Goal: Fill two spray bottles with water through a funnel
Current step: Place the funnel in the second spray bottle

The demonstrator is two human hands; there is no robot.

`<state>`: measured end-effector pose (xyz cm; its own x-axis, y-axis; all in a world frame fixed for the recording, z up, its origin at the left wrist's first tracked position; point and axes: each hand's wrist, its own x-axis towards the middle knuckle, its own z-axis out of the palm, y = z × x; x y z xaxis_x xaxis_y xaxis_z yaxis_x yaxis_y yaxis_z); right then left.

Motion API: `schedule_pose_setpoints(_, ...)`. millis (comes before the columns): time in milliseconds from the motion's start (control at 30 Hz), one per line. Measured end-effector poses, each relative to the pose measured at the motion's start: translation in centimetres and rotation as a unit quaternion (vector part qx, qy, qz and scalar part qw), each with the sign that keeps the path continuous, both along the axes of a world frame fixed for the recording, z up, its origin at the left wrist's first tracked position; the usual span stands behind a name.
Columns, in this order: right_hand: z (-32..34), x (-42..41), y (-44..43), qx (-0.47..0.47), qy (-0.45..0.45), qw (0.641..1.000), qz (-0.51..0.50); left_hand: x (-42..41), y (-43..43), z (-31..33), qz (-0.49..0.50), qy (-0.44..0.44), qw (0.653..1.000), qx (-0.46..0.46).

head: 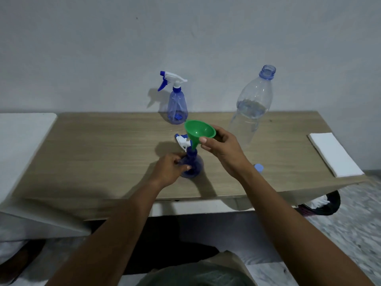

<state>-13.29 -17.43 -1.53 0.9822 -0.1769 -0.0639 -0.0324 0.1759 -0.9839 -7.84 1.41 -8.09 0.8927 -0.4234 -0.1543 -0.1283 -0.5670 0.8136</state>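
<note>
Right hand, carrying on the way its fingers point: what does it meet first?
The right hand pinches the green funnel, fingers pointing left. Going on, it would likely meet the white sprayer head by the near spray bottle; depth is unclear.

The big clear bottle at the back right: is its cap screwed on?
No, the big bottle stands with its mouth open and no cap on it.

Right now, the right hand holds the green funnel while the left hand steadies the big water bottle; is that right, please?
Not quite: the head view shows the left hand gripping the near spray bottle, not the big water bottle, which stands untouched. The right hand does hold the green funnel.
</note>
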Motion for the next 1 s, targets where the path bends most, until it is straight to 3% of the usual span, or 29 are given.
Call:
schedule_pose_setpoints(700, -1.9, -0.8, -1.5, -0.141, 0.008, 0.989, 0.049, -1.4, -2.2, 1.0, 0.030, 0.019, 0.999, 0.020)
schedule_pose_setpoints(800, -1.7, -1.6, -2.2, -0.204, -0.017, 0.977, -0.064, -1.2, -2.8, 0.7, 0.049, 0.010, 0.998, 0.025)
schedule_pose_setpoints(933, -0.1, -2.3, -3.9, -0.296, -0.116, 0.880, -0.352, -1.3, -3.7, 0.7, 0.067, -0.007, 0.997, 0.032)
schedule_pose_setpoints(1000, 0.7, -1.5, -5.5, -0.287, -0.090, 0.863, -0.406, -1.5, -4.1, 0.7, 0.076, -0.012, 0.996, 0.039)
